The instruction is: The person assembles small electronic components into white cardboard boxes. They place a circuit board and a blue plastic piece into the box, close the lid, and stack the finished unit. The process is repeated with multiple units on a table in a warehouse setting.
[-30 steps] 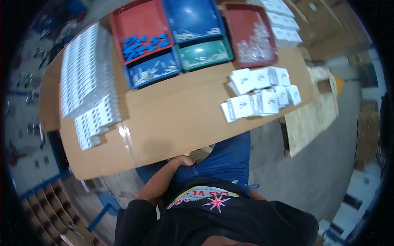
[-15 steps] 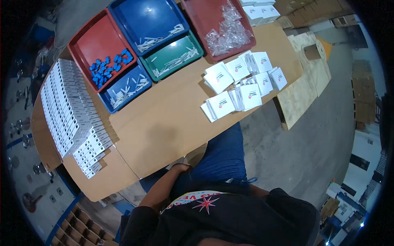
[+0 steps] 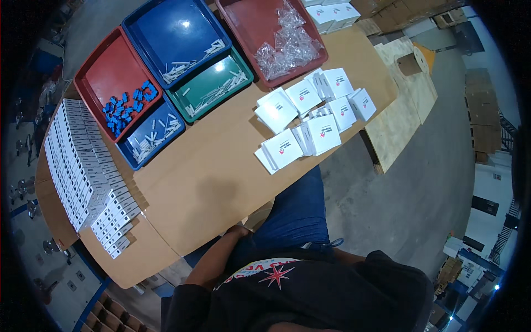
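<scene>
My left hand (image 3: 239, 230) is low beside my thigh, just below the near edge of the brown table (image 3: 191, 149). Its fingers are hidden, so what it may hold does not show. Of my right arm only a bit of forearm (image 3: 347, 257) shows at my side; that hand is out of sight. Nearest on the tabletop is a group of small white boxes (image 3: 282, 148), some in leaning stacks. Farther left stand long rows of white boxes (image 3: 77, 166) packed close together.
Trays line the far side: a red one (image 3: 105, 61) with blue plastic pieces, blue (image 3: 166, 33) and green (image 3: 207, 72) ones with white sticks, a small blue one (image 3: 157, 122), and a red one (image 3: 243, 27) with clear plastic bags. Right stands a plywood-topped surface (image 3: 401, 133) with a spool (image 3: 414, 62).
The head view has shifted, so the table and everything on it sit farther left in the picture. My left hand stays low by my thigh; nothing on the table has visibly moved.
</scene>
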A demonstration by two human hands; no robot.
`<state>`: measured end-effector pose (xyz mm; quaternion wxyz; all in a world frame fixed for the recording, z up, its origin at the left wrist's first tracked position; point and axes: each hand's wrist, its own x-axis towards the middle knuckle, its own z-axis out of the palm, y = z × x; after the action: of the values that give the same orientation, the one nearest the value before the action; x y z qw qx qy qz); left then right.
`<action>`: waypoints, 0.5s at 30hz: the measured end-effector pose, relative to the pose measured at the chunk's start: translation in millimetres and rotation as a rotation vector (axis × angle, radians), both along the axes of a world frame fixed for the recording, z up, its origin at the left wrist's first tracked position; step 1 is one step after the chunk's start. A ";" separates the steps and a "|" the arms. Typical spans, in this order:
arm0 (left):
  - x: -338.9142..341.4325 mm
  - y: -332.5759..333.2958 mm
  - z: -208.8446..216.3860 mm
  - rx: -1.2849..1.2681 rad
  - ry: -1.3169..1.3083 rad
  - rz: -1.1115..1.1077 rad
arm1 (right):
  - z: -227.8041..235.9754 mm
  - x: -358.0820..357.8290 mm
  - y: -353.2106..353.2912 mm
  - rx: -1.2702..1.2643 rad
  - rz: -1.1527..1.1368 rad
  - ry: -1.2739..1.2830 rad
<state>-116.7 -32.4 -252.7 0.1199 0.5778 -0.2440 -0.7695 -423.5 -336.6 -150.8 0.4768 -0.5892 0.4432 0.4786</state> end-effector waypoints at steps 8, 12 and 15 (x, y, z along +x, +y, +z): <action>18.0 13.8 -22.4 -0.097 0.006 0.012 | -54.4 -26.3 -42.7 0.185 0.189 -0.016; 19.1 14.4 -25.5 -0.154 -0.012 0.019 | -86.6 13.8 -94.5 0.465 0.386 -0.223; 27.9 17.1 -19.8 -0.193 -0.064 -0.002 | 2.0 109.3 -113.3 0.451 -0.156 -0.165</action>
<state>-88.8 -15.3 -272.5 0.1664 0.5878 -0.3212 -0.7237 -314.2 -449.8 -148.7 0.6662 -0.4690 0.3292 0.4774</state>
